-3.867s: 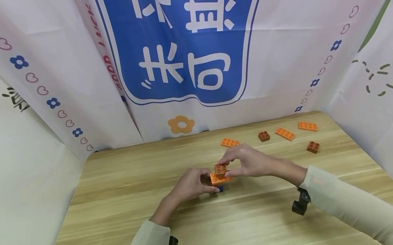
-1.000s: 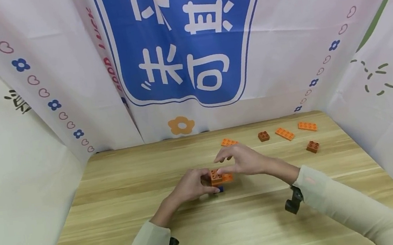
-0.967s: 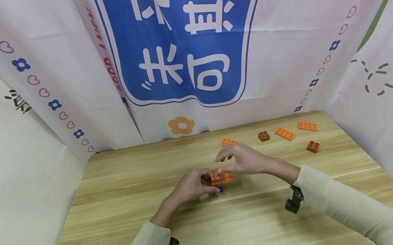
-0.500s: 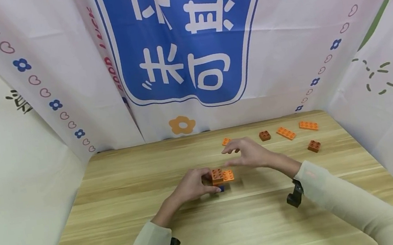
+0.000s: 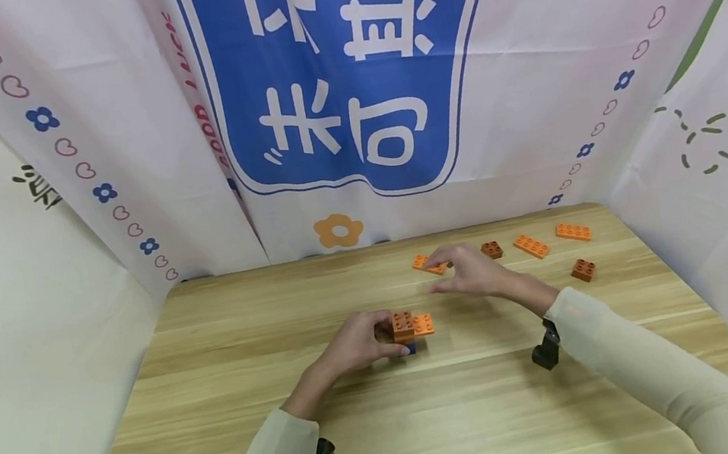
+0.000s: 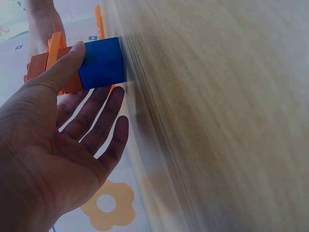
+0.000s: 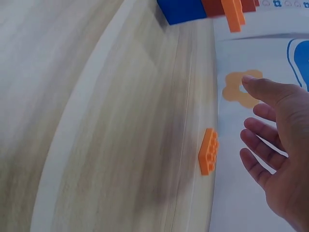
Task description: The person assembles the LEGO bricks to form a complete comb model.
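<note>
A small stack of toy building bricks stands on the wooden table. Its base is a blue brick [image 6: 104, 63], above it a brown brick [image 6: 73, 85], then an orange plate [image 5: 424, 324] jutting out to the right, and a second brown brick [image 5: 402, 323] on top. My left hand [image 5: 357, 341] holds the stack from the left, thumb on the near side and fingers behind, partly hidden. Beyond the stack to the right, my right hand [image 5: 470, 272] hovers with relaxed, spread fingers and holds nothing. Nearest to it lies a loose orange plate [image 5: 427, 265], apart from the fingers.
Two more orange plates [image 5: 531, 246] and two brown bricks [image 5: 583, 270] lie along the back right of the wooden table [image 5: 263, 301]. A printed cloth [image 5: 499, 148] hangs behind the table's back edge, with white cloth at both sides.
Earlier the right hand set a brown brick onto the orange plate and touched its top. It has since let go and moved back and right. The left hand stays on the stack.
</note>
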